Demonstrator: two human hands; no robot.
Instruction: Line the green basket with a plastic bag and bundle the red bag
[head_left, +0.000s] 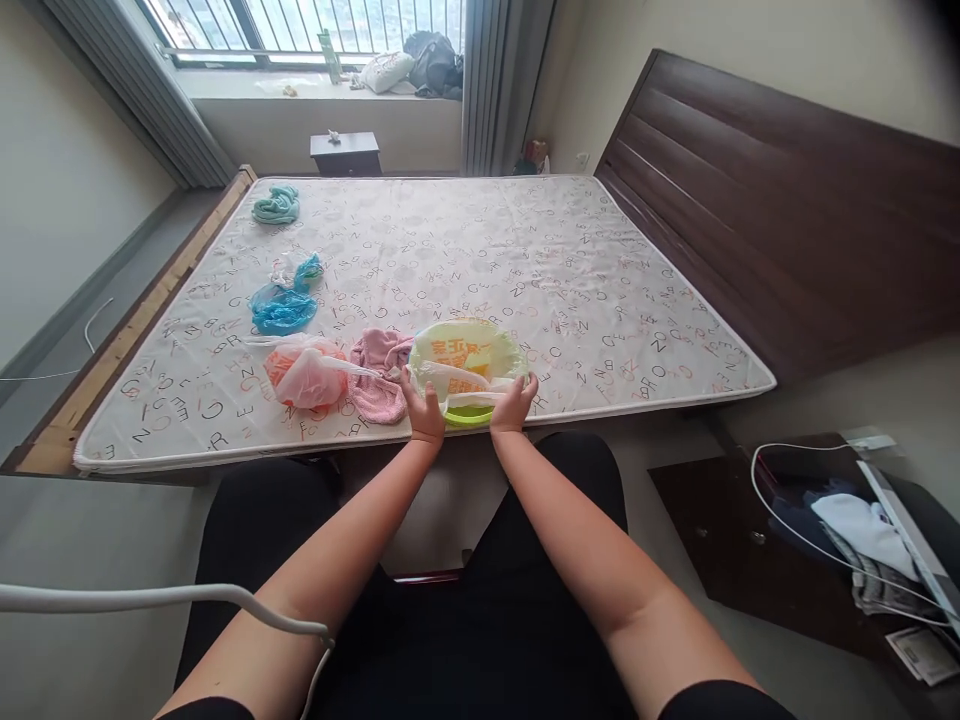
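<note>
At the mattress's near edge, a lime-green bin (469, 414) is tipped with its mouth toward me. A thin whitish plastic bag (442, 352) with orange print lines it and folds over the rim. My left hand (425, 408) grips the bag-covered rim on the left, thumb up. My right hand (514, 405) holds the rim on the right, its fingers curled behind. A pink towel (379, 395) lies against the bin's left side. Beside the towel is a bunched red-and-white plastic bag (307, 375), one handle stretching toward my left hand.
On the mattress (465, 250) also lie a crumpled blue plastic bag (283, 308) and a teal cloth (276, 205). A dark headboard (780, 200) stands right. Folded clothes (870, 540) and a white cable sit on a low dark cabinet (720, 530). Another white cable (150, 598) crosses my left forearm.
</note>
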